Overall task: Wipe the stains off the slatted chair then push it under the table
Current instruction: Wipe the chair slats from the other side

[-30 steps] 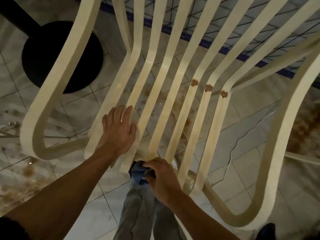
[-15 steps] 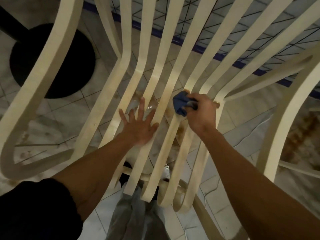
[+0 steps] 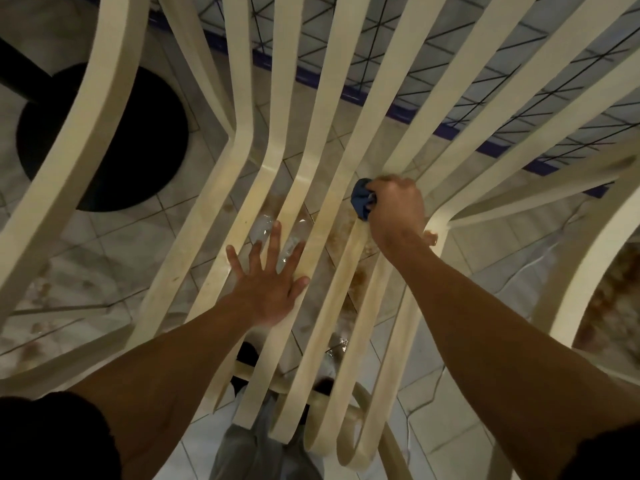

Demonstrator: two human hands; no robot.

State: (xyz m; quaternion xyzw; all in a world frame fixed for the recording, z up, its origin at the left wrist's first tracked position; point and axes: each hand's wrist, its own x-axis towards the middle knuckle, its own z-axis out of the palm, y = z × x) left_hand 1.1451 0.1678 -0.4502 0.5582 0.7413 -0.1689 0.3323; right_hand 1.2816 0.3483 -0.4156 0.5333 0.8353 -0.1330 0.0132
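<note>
A cream slatted chair (image 3: 240, 81) fills the view from above, its long curved slats fanning from the near edge up to the far edge, with looping armrests at the left and right. It stands on a pale tiled floor (image 3: 104, 244) that shows through the gaps between the slats. The floor is mottled with brown marks, heaviest at the right edge and beneath the middle slats. A dark blue stripe (image 3: 408, 112) crosses the tiles on the far side. At the far left, behind the left armrest, sits the round black base of a table (image 3: 138, 150), well apart from the seat.

Two bare forearms reach in from the near corners, each ending in a dark sleeve. Grey trousers (image 3: 249, 452) show between the near slat ends.

The left hand (image 3: 268, 289) lies flat on the middle slats of the seat, fingers spread wide and straight, palm down.

The right hand (image 3: 394, 209), slightly blurred, is further off and to the right, at the bend where seat meets back. Its fingers are curled tight around a bunched dark blue cloth (image 3: 362, 199), which pokes out on the left side of the fist and presses against a slat.

A small brown stain (image 3: 432, 237) sits on the slat just right of that wrist.
</note>
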